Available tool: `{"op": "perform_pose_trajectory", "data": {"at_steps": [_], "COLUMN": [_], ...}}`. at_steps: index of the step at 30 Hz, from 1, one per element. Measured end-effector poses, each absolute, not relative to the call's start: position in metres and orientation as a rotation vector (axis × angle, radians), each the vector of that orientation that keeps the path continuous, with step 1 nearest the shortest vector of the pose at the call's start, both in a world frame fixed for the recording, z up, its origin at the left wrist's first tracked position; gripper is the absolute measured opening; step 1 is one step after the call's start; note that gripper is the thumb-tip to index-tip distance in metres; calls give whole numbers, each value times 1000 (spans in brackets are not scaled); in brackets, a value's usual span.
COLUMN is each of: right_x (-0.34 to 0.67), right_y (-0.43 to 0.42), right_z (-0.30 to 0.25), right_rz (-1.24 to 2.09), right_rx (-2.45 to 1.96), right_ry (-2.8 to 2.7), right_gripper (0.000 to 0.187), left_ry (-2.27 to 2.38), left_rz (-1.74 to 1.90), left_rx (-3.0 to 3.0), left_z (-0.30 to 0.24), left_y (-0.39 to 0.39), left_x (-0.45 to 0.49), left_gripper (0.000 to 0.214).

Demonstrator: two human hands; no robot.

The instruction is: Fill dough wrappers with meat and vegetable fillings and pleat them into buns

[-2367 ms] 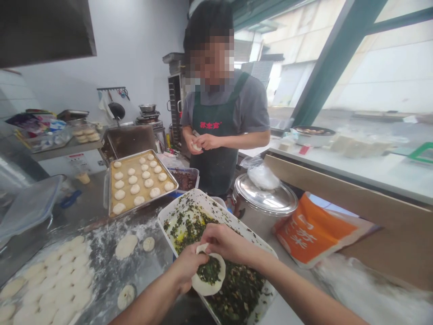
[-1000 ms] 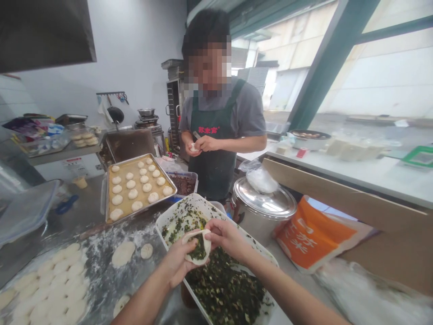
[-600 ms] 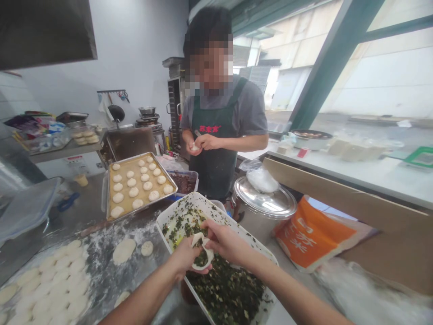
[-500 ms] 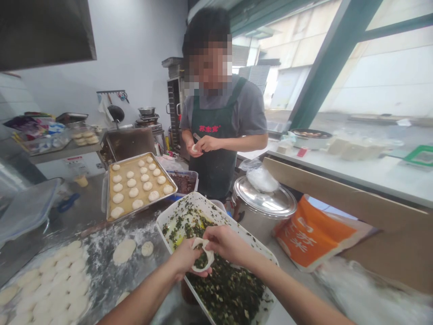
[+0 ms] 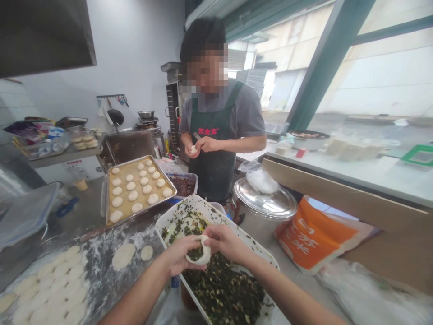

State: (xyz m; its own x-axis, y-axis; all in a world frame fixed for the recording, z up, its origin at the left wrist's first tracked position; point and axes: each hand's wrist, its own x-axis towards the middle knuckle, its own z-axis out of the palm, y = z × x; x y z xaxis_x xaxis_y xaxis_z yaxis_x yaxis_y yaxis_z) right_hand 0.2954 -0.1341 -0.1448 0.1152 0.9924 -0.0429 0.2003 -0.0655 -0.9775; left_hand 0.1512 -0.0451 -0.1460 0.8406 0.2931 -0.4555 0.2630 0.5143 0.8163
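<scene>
Over a white tub (image 5: 165, 246), my left hand (image 5: 181, 255) cups a round dough wrapper (image 5: 202, 258) with dark green chopped filling inside it. The fingers of my right hand (image 5: 225, 241) pinch the wrapper's upper right edge. Its rim is gathered up around the filling, with an opening still showing toward the left. Below both hands the tub holds a large amount of chopped green filling (image 5: 230, 289). On the floured table to the left lie a flat dough round (image 5: 123, 256) and a smaller dough piece (image 5: 146, 253).
Many overlapping dough rounds (image 5: 50, 289) cover the table's left front. A lined baking tray (image 5: 123, 187) carries rows of shaped buns. Behind the tub stands a co-worker (image 5: 216, 122) holding a small dough piece. A lidded steel pot (image 5: 267, 203) and an orange bag (image 5: 314, 234) are at right.
The wrapper has turned a little in my hands and its rim is drawn up more, covering more of the filling. My view has shifted slightly.
</scene>
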Motion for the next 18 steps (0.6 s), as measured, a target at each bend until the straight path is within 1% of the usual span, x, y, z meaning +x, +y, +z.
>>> {"op": "perform_pose_trajectory", "data": {"at_steps": [4,9,11,14,15,18], "right_x": [298,301,301,296,293,287], "right_y": [-136,-142,-144,-147,-148,-150], "right_z": [-154,-155,-153,-147,-144,-137], "right_rz": [1103,1136,1010,652,540,363], "right_rx": [-1339,-1314,-1437,-1733,-1802,-1867], "right_ry": [-1100,-1195,-1318,-1523,-1592,-1770], "right_gripper": [25,28,23,9,7,9], "left_ry": [518,522,574,662,680,683], "left_rz": [90,124,136,141,139,112], "left_rx": [856,944,1035,1189,1239,1349], "left_z": [-142,-148,-152,-156,-157,-158], "left_y": [-45,-51,-53,-57,-58,-63], "left_x": [146,147,149,155,157,161], "left_gripper": [38,46,45,39,37,34]}}
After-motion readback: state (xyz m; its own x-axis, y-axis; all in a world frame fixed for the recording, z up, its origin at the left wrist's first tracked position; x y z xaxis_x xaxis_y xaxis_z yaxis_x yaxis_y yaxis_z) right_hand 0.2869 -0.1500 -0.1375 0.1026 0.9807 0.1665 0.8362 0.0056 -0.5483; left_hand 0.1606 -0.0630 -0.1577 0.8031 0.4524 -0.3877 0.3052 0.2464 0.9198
